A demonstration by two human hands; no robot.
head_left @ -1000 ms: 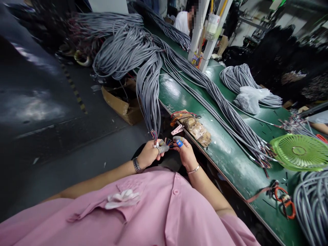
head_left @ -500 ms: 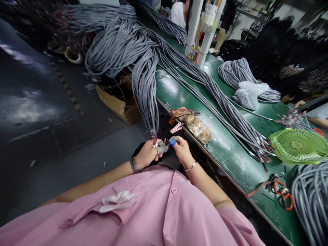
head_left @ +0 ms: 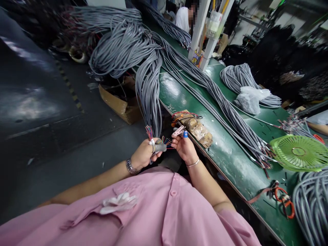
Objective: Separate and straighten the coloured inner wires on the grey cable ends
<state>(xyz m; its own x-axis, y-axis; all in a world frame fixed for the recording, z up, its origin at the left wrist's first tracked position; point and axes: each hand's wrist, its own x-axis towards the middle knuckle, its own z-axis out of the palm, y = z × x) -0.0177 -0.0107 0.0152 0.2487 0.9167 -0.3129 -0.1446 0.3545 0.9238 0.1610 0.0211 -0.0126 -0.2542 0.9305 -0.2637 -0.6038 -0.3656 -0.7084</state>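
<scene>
My left hand, with a watch at the wrist, is closed around the end of a grey cable. Thin coloured wires fan out of that end toward the right. Another bunch of coloured wire ends sticks up above the same hand, by the hanging grey cables. My right hand has a blue cover on one fingertip. Its thumb and fingers are apart, close to the wire tips and just below a pink clothespin; whether it touches them I cannot tell.
A taped block lies at the edge of the green table. Long grey cable bundles cross it. At the right are a green fan and orange-handled scissors. A cardboard box stands on the floor.
My right hand has drawn back from the wires, up and right toward the clothespin, its fingers opening. The wires now spread in a fan. My left hand has shifted slightly left, still gripping.
</scene>
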